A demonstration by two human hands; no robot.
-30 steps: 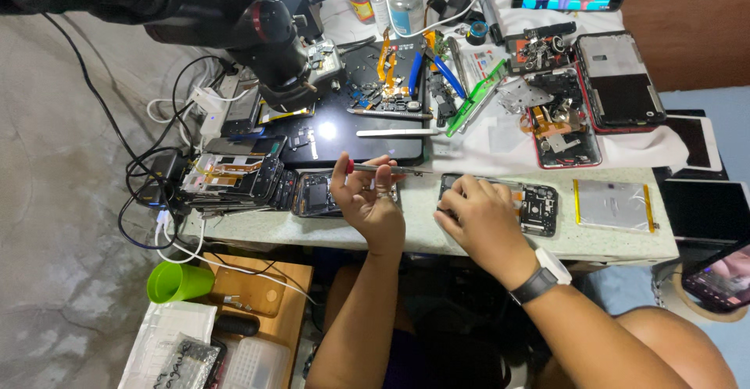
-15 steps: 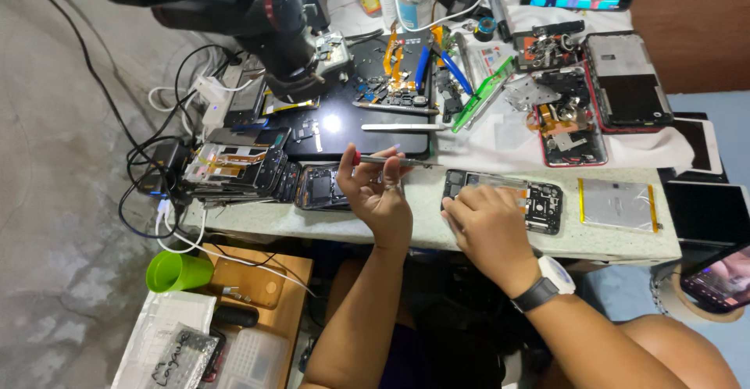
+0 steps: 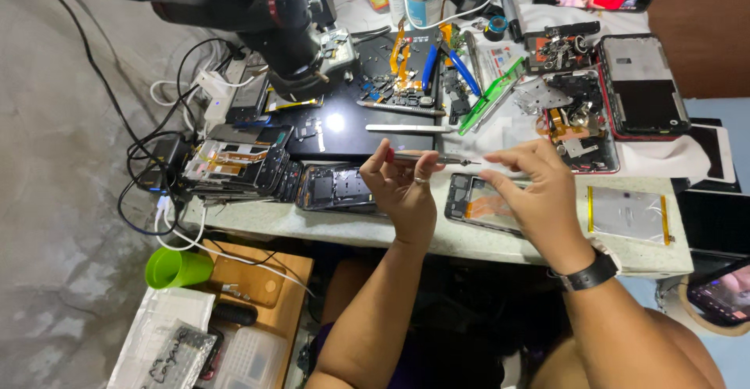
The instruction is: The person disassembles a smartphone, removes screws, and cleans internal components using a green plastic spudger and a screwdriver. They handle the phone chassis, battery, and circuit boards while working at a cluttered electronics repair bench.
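My left hand (image 3: 402, 190) is raised above the bench edge and grips a thin screwdriver (image 3: 428, 157) with a red end, held level and pointing right. My right hand (image 3: 535, 194), with a black wristwatch (image 3: 591, 272), hovers just right of it. Its thumb and forefinger are pinched close to the screwdriver's tip; whether they hold something small is too fine to tell. Under both hands an opened phone frame (image 3: 473, 201) lies flat on the pale worktop (image 3: 351, 225). A second opened phone body (image 3: 336, 187) lies to the left of my left hand.
A microscope head (image 3: 285, 26) hangs over a black mat (image 3: 344, 127) with tweezers and small parts. Stacked phone boards (image 3: 234, 166) and cables sit left, a battery (image 3: 629, 213) right, dismantled phones (image 3: 641, 84) behind. A green cup (image 3: 176, 268) stands below.
Both hands have lifted off the phone frame. My left hand now holds the screwdriver level, and my right hand has come up to its tip.
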